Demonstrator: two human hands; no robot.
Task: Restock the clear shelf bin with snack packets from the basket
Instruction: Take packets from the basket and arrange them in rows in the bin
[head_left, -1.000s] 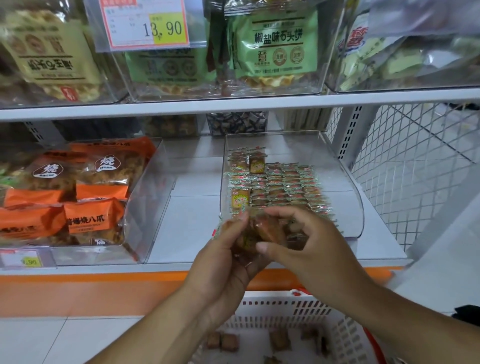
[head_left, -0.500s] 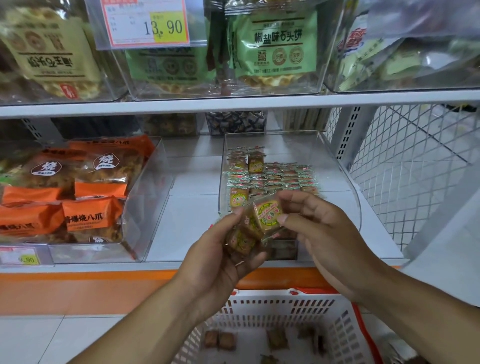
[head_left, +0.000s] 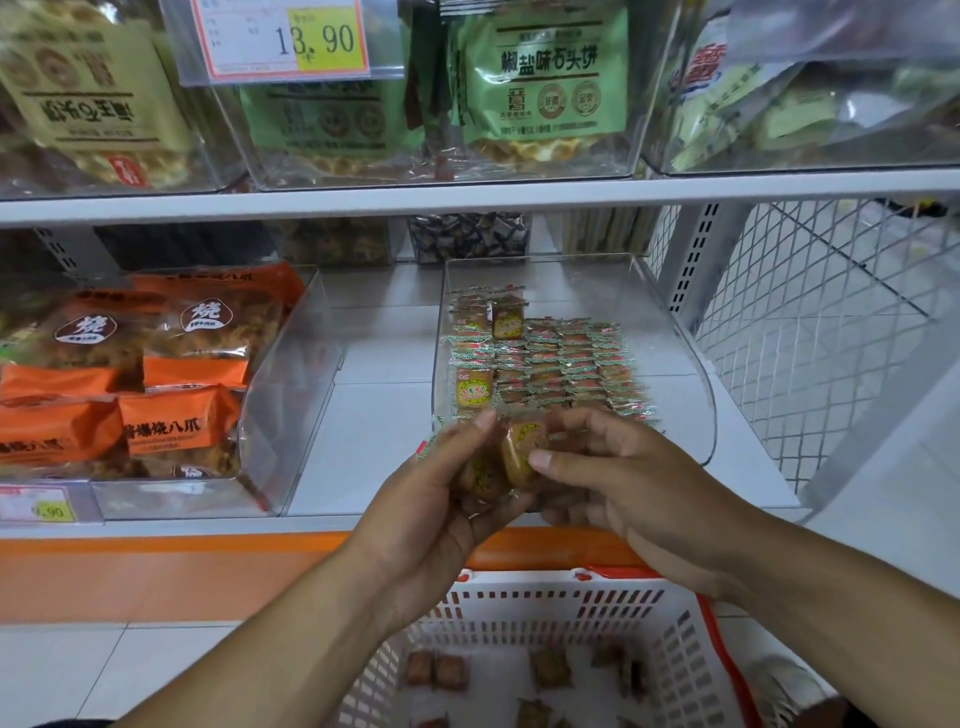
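Both hands have drawn together since half a second ago, and the right thumb now presses the packet it earlier held clear. Nearest, the white basket (head_left: 571, 613) sits low at centre with a few brown snack packets (head_left: 436, 670) loose on its floor. Above it, the left hand (head_left: 441, 499) has its grip curled around a small bunch of packets (head_left: 483, 478), while the right hand (head_left: 634, 488) pinches one yellow-labelled packet (head_left: 519, 452) against that bunch. Just beyond the hands, the clear shelf bin (head_left: 670, 332) stands on the white shelf (head_left: 374, 415), with rows of packets (head_left: 561, 364) across its floor. Farther left lie orange bags (head_left: 182, 421) in another bin.
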